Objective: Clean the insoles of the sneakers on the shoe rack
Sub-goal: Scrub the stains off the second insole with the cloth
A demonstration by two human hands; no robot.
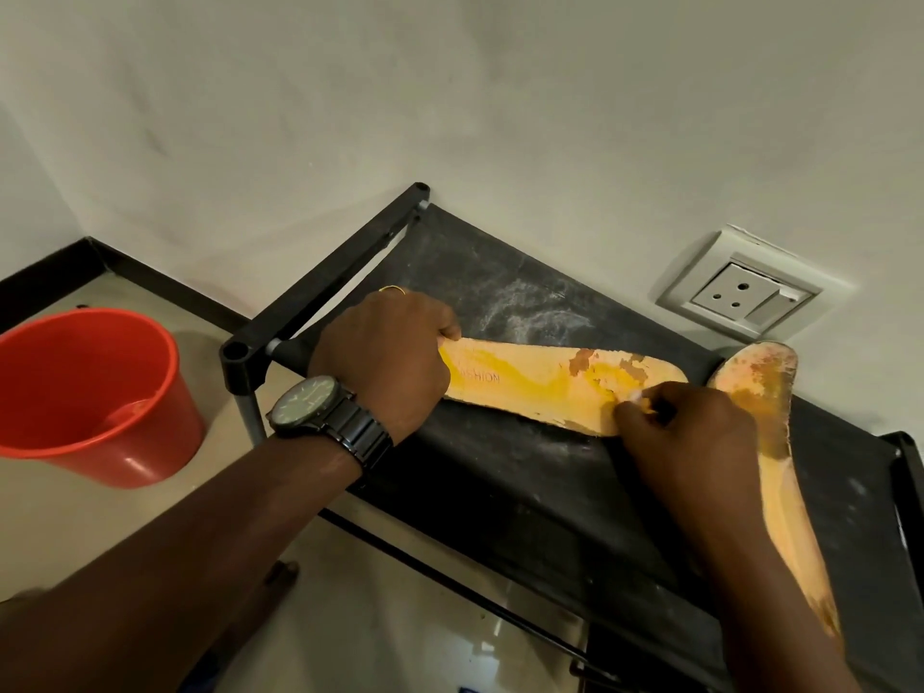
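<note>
The left hand (390,357), a watch (320,405) on its wrist, grips the heel end of a flat, flaking yellow insole (540,380) near the left edge of the dusty black shoe rack top (500,472). The right hand (685,432), fingers curled, pinches a small pale bit (637,396) against the insole's toe. A second insole (777,442) lies at the rack's right edge. A red bucket (90,392) stands on the floor to the left, and a socket (740,295) is set in the white wall.

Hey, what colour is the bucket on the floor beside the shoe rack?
The bucket is plain red; the head view, the only one, shows it.

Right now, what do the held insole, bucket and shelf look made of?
Held insole: likely foam, matte yellow-orange, surface flaking in patches. Bucket: plastic, glossy red with highlights. Shelf: probably fabric, dull black, dusty smears.
</note>
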